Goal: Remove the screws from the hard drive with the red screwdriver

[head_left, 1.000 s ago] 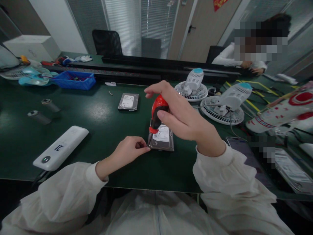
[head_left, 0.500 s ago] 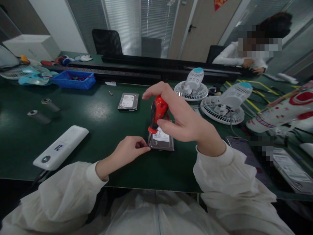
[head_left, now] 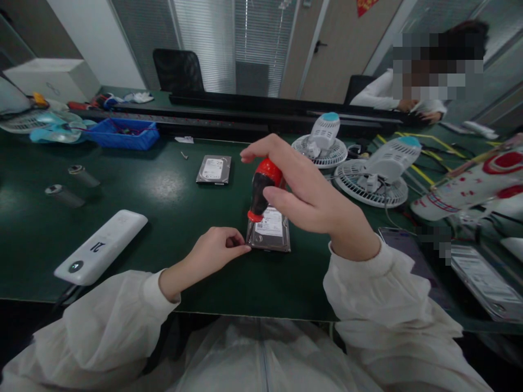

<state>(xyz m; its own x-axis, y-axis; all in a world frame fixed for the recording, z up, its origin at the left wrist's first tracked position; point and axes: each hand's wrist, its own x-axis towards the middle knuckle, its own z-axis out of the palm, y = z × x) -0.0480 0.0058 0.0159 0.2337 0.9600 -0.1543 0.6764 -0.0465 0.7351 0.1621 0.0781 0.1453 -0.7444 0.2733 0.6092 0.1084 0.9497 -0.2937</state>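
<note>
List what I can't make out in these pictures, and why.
In the head view:
Far part of the silver rectangular hard drive under the red-and-black screwdriver: covered by the right hand and screwdriver.
Screwdriver's tip: too small to tell whether it meets a screw.
Whether the left hand pinches anything: its fingers hide that.
Items in the blue plastic tray: too small to name.
White-and-red cylinder: cut off by the right edge.

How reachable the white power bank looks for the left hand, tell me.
Probably yes: nothing visible stands between the left hand and the power bank, though that hand is at the hard drive.
</note>
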